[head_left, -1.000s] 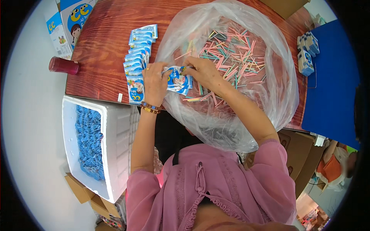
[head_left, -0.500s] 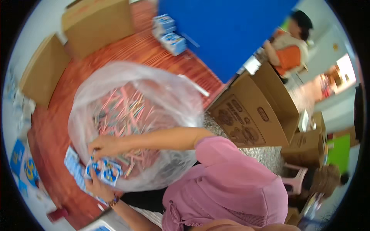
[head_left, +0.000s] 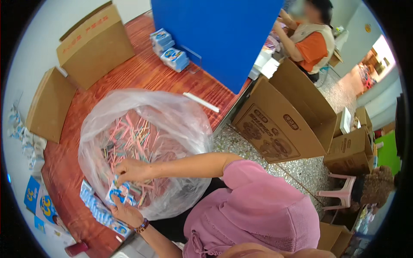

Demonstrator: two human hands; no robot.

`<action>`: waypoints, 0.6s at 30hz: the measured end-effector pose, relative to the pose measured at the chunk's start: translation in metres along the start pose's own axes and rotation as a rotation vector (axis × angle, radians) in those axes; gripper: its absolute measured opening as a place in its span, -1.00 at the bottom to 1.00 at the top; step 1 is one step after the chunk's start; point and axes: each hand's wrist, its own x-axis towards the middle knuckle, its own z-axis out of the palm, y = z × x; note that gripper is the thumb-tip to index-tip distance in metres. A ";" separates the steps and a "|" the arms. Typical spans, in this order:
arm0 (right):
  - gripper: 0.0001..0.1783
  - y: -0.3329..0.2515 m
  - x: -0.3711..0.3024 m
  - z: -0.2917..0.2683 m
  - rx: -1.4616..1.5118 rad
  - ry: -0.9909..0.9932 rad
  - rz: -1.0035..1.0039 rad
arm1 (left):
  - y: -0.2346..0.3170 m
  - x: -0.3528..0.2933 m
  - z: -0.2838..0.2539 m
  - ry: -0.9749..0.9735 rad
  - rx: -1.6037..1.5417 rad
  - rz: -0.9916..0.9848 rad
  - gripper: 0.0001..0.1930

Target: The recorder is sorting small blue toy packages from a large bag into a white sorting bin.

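A small blue-and-white box [head_left: 121, 194] is gripped in my left hand [head_left: 125, 213], thumb and fingers on its lower part. Just above its upper end is my right hand [head_left: 131, 170], the fingers pinched together; whatever lies between them is too small to make out. Both hands are over the near left rim of a large clear plastic bag [head_left: 180, 124]. Inside the bag lies a loose heap of thin pink, grey and pale sticks [head_left: 129, 135]. Beside my left hand, a row of similar blue-and-white boxes [head_left: 94, 205] lies on the red wood-grain table [head_left: 64, 172].
Two cartons [head_left: 97, 45] stand along the table's far left edge. A blue panel [head_left: 215, 38] rises at the back, with small stacked boxes [head_left: 174, 58] before it. A white strip [head_left: 201, 102] lies nearby. An open carton [head_left: 279, 124] and a pink stool [head_left: 340, 192] are right; a person [head_left: 316, 47] works beyond.
My head view has shifted, so the table and cartons appear in other places. The small box remains in my left hand, and its visible face has turned. My right hand stays at its upper end.
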 end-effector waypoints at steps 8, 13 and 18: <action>-0.78 -0.025 -0.014 -0.035 0.148 -0.091 0.091 | -0.023 -0.010 -0.003 -0.098 -0.452 -0.151 -0.86; -0.73 -0.039 -0.018 -0.041 -0.130 -0.255 -0.225 | -0.020 -0.019 0.001 -0.048 -0.568 -0.253 -0.82; -0.80 -0.022 -0.019 -0.021 -0.492 -0.370 -0.521 | -0.022 -0.027 -0.004 -0.044 -0.545 -0.314 -0.79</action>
